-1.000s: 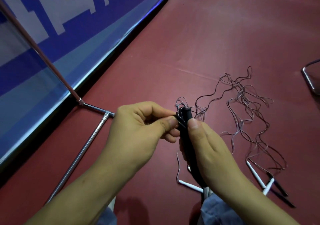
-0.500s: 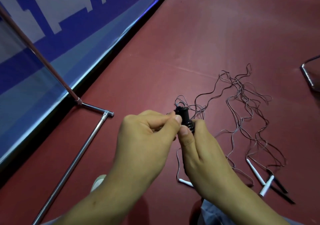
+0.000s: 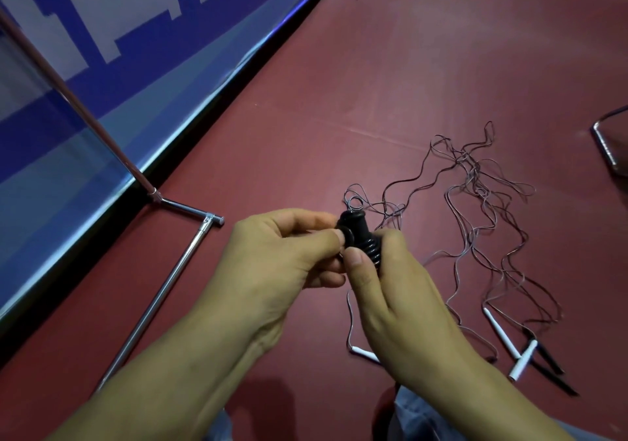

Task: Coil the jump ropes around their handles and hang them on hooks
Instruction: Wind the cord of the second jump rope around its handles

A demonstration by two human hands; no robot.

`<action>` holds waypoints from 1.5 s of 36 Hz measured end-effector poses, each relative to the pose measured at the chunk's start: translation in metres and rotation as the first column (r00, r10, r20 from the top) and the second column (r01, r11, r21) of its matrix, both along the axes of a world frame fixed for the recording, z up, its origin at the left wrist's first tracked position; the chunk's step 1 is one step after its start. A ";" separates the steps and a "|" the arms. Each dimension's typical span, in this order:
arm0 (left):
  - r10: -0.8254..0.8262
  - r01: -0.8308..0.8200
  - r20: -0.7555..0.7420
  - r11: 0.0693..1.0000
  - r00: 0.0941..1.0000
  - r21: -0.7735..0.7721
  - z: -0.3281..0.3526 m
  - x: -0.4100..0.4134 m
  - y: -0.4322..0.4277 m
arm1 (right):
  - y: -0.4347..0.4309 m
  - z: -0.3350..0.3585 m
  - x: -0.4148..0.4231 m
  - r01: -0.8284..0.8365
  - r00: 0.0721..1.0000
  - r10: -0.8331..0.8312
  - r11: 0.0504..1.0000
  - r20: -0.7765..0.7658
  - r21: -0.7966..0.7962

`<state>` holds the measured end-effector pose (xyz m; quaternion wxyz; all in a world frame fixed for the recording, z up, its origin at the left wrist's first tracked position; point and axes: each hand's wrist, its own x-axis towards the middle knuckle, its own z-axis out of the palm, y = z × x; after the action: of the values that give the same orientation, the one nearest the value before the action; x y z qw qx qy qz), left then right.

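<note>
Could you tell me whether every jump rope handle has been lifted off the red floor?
No, white handles lie on the red floor right of the right hand, which grips a black handle.

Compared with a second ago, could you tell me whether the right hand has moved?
Yes. The right hand has shifted slightly left, toward the metal stand's joint, and now hides most of the black handle.

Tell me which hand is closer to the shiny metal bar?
Left. The left hand is right of the metal bar; the right hand is farther right, past the left.
</note>
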<state>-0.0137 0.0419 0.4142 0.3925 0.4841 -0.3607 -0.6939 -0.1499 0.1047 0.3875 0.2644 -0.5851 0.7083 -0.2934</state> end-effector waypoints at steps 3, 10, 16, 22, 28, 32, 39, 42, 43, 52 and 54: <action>-0.015 0.015 0.038 1.000 0.999 0.001 0.000 0.000 -0.001 | -0.001 0.000 0.001 -0.011 0.999 0.012 1.000 -0.051 0.005; -0.071 0.071 0.007 0.997 0.997 -0.026 0.002 0.006 -0.005 | -0.001 0.004 0.001 -0.025 0.998 0.025 1.000 -0.061 0.008; -0.077 0.077 0.006 0.997 0.997 0.006 -0.001 0.005 -0.004 | 0.001 -0.002 0.000 -0.030 0.999 0.031 0.999 -0.037 0.027; -0.080 0.089 0.107 0.992 0.991 -0.085 -0.004 0.000 0.002 | -0.001 -0.008 -0.002 -0.019 1.000 0.019 1.000 -0.025 0.002; 0.005 0.011 0.064 0.970 0.998 -0.244 -0.001 0.001 0.005 | -0.006 -0.006 -0.005 0.017 0.979 -0.019 1.000 0.203 0.010; -0.026 0.023 -0.010 0.974 1.000 -0.226 0.001 0.003 0.007 | -0.008 -0.001 -0.004 0.026 0.941 -0.035 0.999 0.338 0.030; 0.025 0.146 0.335 0.868 0.942 -0.475 0.004 0.007 0.007 | -0.009 0.006 -0.006 -0.025 0.869 -0.026 0.995 0.493 0.096; -0.006 0.182 0.334 0.847 0.943 -0.500 0.005 0.009 0.006 | -0.009 0.006 -0.007 -0.045 0.866 -0.007 0.995 0.500 0.092; -0.025 0.212 0.344 0.829 0.939 -0.518 0.005 0.010 0.004 | -0.010 0.005 -0.007 -0.048 0.854 -0.007 0.995 0.520 0.092; -0.114 0.529 0.570 0.550 0.814 -0.646 -0.001 0.036 -0.019 | -0.010 0.012 -0.008 -0.100 0.685 -0.122 0.961 0.718 0.258; -0.146 0.546 0.565 0.531 0.812 -0.648 -0.001 0.037 -0.020 | -0.009 0.013 -0.007 -0.115 0.646 -0.152 0.949 0.748 0.292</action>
<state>0.0229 0.0219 0.4132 0.3196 0.3212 -0.7977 -0.3980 -0.1565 0.0954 0.4005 0.6240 -0.3499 0.5738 -0.3986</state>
